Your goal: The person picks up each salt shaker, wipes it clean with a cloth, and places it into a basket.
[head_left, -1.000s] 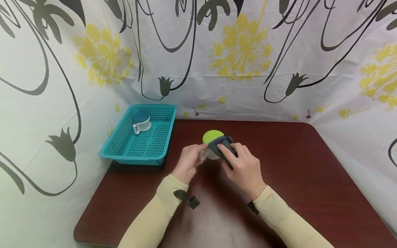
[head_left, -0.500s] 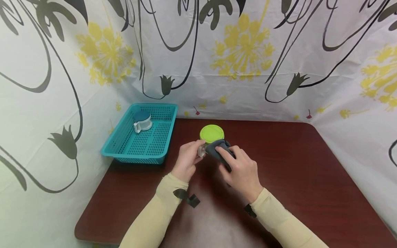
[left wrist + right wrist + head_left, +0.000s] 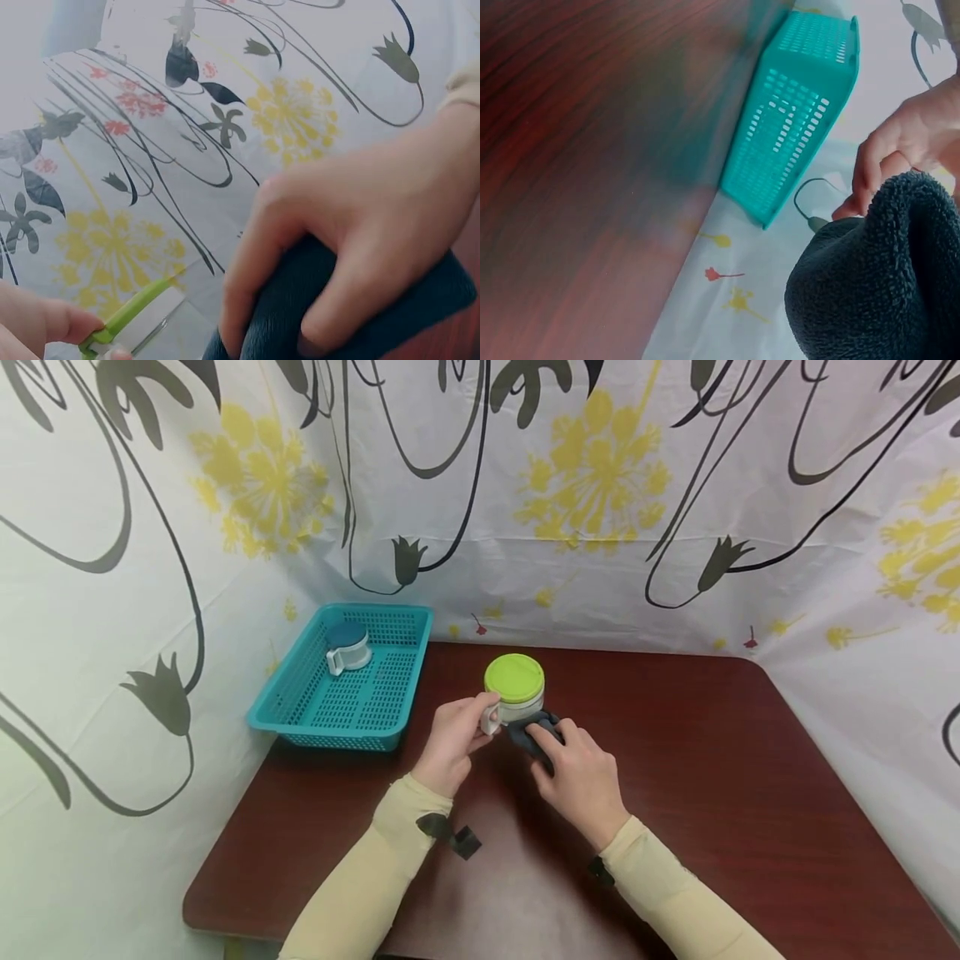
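Left hand (image 3: pixel 450 743) has a little jar (image 3: pixel 522 708) by its handle (image 3: pixel 489 720), thumb and fingers pinched on it, pretty much mid-frame. Jar's got a pale body and a lime lid (image 3: pixel 514 678) on top, facing up at the head camera. Right hand (image 3: pixel 581 772), a bit right and lower in the frame, is clamped on a bunched dark cloth (image 3: pixel 528 742), fingers curled over it. From where I'm standing the cloth is right at the jar's lower right, but I honestly can't tell if they're touching. The two hands are apart, with the jar and cloth between them.

The left wrist view shows the cloth folded thick across the lower right, and left-hand fingertips at the lid's edge down in the lower left. In the right wrist view it's mostly fuzzy cloth in the lower right.

Upper left of the frame there's a teal basket (image 3: pixel 352 702) with another jar (image 3: pixel 351 657) in it, blue lid (image 3: pixel 347 633) on. Worktop (image 3: pixel 697 760) is dark reddish brown, shiny at bottom centre. Behind it all hangs a white sheet (image 3: pixel 465 518) with yellow flowers and grey vines, and both arms are in pale yellow sleeves (image 3: pixel 367 877)
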`<state>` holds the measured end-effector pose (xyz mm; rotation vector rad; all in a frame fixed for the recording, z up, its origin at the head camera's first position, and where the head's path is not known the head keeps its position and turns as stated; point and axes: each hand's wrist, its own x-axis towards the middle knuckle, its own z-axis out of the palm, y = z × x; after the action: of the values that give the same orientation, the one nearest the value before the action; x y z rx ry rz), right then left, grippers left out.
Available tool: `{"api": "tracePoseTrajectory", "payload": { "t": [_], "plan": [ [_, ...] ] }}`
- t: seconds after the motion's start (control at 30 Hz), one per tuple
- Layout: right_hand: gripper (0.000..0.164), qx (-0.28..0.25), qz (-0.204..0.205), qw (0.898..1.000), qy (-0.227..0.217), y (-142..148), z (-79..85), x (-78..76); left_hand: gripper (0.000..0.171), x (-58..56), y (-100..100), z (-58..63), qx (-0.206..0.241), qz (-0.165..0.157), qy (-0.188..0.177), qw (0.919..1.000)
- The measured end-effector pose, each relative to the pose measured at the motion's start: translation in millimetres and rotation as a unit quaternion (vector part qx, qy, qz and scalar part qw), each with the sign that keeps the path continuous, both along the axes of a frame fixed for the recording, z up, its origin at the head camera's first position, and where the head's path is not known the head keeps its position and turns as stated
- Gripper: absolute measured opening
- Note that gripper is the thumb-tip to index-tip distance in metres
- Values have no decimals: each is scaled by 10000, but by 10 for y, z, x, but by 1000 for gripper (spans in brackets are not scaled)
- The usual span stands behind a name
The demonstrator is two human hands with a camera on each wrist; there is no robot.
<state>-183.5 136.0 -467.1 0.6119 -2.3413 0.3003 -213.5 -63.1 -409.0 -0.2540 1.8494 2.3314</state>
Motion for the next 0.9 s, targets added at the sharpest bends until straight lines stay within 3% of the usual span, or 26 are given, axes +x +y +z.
{"api": "tracePoseTrajectory", "payload": {
  "t": [0.23, 0.43, 0.63, 0.9],
  "plan": [
    [45, -50, 58, 10000, 22, 44, -47, -11, 42, -9, -61, -105, -483, -490, -35, 9976],
    [46, -12, 152, 9999, 45, 73, -55, -9, 44, -12, -114, -140, -790, -633, 14, 9949],
    [48, 47, 224, 9996, 159, 121, -17, 6, 43, -24, -170, -178, -1165, -746, -200, 9902],
    [48, -112, 342, 9978, 560, 186, 77, 6, 43, -21, -226, -236, -1258, -884, -154, 9880]
  ]
}}
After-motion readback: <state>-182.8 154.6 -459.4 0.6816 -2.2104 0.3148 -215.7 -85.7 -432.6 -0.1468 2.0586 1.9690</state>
